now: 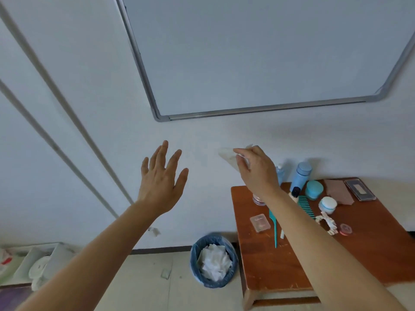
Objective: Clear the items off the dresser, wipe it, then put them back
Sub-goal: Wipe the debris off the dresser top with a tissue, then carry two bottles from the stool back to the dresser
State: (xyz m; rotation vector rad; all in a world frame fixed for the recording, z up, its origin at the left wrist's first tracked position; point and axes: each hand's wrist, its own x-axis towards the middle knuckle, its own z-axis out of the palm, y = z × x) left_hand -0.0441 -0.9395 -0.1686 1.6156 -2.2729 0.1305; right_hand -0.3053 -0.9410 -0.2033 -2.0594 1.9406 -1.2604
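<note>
- Left hand: raised before the wall, fingers spread, grip open and empty.
- Right hand: raised, grip pinched on a pale wipe, held above the waste bin and left of the tabletop.
- Tabletop carries a blue bottle, teal jar, white jar, teal comb, and clear case.
- Waste bin holds crumpled white tissues.

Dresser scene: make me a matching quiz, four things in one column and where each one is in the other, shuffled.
1. Tissue
2. Bin
3. Dark case
4. Left hand

A. On the floor, left of the dresser
B. Pinched in the right hand
C. Raised, open and empty
D. Dresser's far right corner

Pairs: 1-B, 2-A, 3-D, 4-C
</note>
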